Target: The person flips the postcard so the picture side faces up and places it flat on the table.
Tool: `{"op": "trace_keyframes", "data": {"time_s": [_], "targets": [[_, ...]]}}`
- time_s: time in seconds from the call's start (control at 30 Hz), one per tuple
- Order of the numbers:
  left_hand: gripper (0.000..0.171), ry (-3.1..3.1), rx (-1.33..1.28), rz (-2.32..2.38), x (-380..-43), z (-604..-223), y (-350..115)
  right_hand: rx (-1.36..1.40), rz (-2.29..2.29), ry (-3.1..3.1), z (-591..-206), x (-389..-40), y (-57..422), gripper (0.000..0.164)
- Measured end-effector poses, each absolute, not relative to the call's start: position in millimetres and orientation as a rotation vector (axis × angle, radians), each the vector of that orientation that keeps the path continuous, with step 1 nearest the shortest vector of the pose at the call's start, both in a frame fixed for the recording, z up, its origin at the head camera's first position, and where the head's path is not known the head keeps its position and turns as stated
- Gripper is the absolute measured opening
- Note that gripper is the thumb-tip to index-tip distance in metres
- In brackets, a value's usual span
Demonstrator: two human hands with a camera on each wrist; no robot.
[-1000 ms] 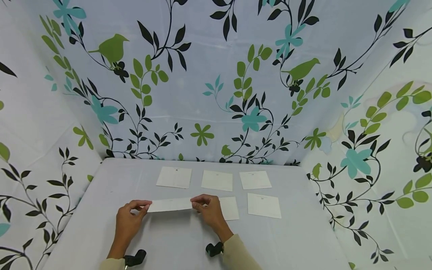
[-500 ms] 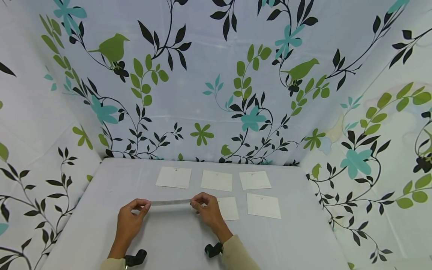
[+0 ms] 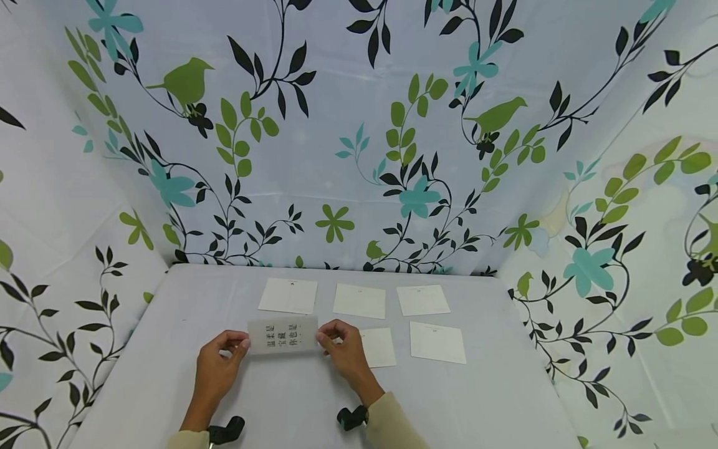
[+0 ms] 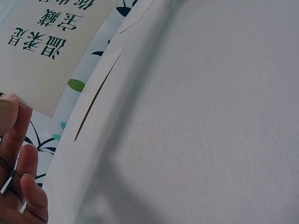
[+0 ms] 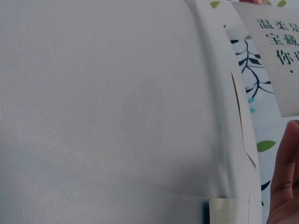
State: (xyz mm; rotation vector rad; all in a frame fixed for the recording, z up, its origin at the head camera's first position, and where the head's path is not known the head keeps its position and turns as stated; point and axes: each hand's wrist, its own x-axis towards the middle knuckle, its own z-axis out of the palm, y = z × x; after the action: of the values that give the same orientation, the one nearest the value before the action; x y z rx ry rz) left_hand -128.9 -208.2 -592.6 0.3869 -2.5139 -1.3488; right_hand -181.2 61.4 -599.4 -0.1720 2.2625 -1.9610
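A card [image 3: 282,337] with dark printed Chinese characters is held off the table, its printed face toward the head camera. My left hand [image 3: 220,365] pinches its left edge between thumb and fingers. At the opposite edge, my right hand [image 3: 349,357] pinches the card too. In the left wrist view the left hand [image 4: 21,158] grips a corner of the printed card [image 4: 42,70]. The right wrist view has the right hand [image 5: 285,172] partly cut off by the frame below the card [image 5: 275,74].
Several pale cards lie on the white table [image 3: 449,405]: a back row with a left card [image 3: 288,295], a middle card [image 3: 360,300] and a right card [image 3: 423,300]. Nearer lie another card [image 3: 437,342] and one partly behind the right hand [image 3: 378,347]. A patterned curtain [image 3: 336,156] stands behind.
The held card has turned over: its blank face showed first, then its thin edge, and now the printed characters. Both hands have stayed almost in place.
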Motion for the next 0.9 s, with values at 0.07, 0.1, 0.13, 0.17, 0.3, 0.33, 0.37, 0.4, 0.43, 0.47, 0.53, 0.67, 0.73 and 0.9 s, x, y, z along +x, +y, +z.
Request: {"op": "trace_keyframes", "data": {"time_s": [0.07, 0.1, 0.13, 0.17, 0.3, 0.33, 0.37, 0.4, 0.43, 0.47, 0.53, 0.67, 0.73, 0.9], "targets": [[0.012, -2.505, 0.394, -1.365, -129.2, -593.2, -207.1, -0.158, -1.971, 2.270, -599.9, -181.5, 60.7, 0.006], [0.012, -2.503, 0.391, -1.368, -129.1, -593.5, -206.8, -0.154, -1.978, 2.273, -600.0, -181.4, 60.4, 0.007], [0.013, -2.502, 0.390, -1.370, -129.1, -593.6, -206.4, -0.146, -1.986, 2.274, -600.1, -181.3, 60.1, 0.007], [0.013, -2.499, 0.392, -1.374, -129.1, -593.4, -206.0, -0.140, -1.993, 2.273, -600.5, -181.3, 59.9, 0.008], [0.013, -2.495, 0.395, -1.370, -129.2, -593.6, -205.2, -0.116, -2.025, 2.261, -600.1, -179.7, 59.1, 0.011], [0.012, -2.493, 0.398, -1.369, -129.4, -593.8, -205.1, -0.109, -2.031, 2.259, -600.4, -179.3, 58.9, 0.011], [0.012, -2.491, 0.397, -1.368, -129.4, -594.1, -205.0, -0.103, -2.037, 2.257, -600.8, -179.0, 58.7, 0.012], [0.012, -2.489, 0.397, -1.365, -129.5, -594.8, -205.0, -0.101, -2.048, 2.252, -601.2, -178.7, 58.7, 0.012], [0.012, -2.487, 0.399, -1.367, -129.5, -595.2, -205.0, -0.095, -2.054, 2.250, -602.0, -178.6, 58.5, 0.012], [0.012, -2.484, 0.400, -1.364, -129.6, -595.8, -205.1, -0.088, -2.062, 2.249, -602.8, -178.6, 58.4, 0.012], [0.011, -2.481, 0.409, -1.362, -129.8, -596.8, -205.0, -0.073, -2.074, 2.248, -604.8, -178.3, 57.8, 0.012], [0.011, -2.481, 0.417, -1.348, -130.5, -598.7, -204.7, -0.045, -2.093, 2.254, -607.2, -177.2, 56.4, 0.013], [0.011, -2.487, 0.414, -1.337, -130.9, -599.2, -204.4, -0.026, -2.099, 2.264, -607.5, -176.4, 55.6, 0.012], [0.014, -2.514, 0.397, -1.325, -131.6, -600.8, -204.0, 0.045, -2.087, 2.301, -606.1, -173.8, 53.3, 0.010]]}}
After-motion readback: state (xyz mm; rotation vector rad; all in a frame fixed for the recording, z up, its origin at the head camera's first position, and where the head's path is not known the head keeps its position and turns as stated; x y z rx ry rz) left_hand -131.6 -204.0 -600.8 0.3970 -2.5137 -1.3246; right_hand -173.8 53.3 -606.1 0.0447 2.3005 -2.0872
